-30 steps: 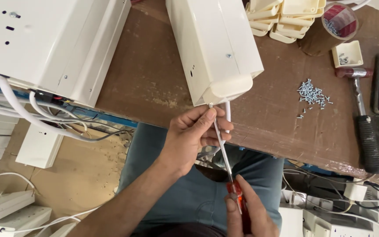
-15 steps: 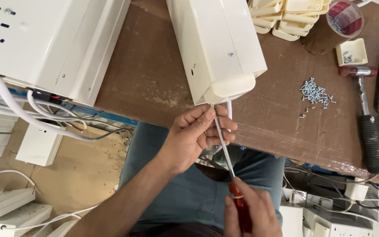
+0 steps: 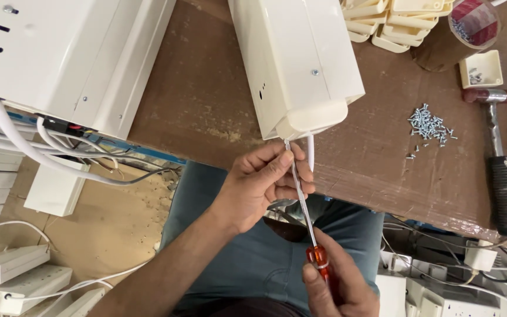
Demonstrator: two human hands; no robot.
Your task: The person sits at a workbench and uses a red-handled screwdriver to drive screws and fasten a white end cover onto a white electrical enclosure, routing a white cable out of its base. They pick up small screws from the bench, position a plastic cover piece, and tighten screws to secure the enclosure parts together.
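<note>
Pointing up-frame at the cream housing (image 3: 300, 64), the screwdriver (image 3: 301, 196) slants steeply; right hand (image 3: 338, 287) grip wraps its handle; left hand (image 3: 265, 182) pinches the shaft.

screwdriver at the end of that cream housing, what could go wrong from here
The screwdriver is long and thin, driven by the right hand from far back, so its tip could slip off at the end cap. The left hand fingers pinch the shaft close to that tip and might get jabbed. The cream housing overhangs the table edge and may shift under push.
</note>
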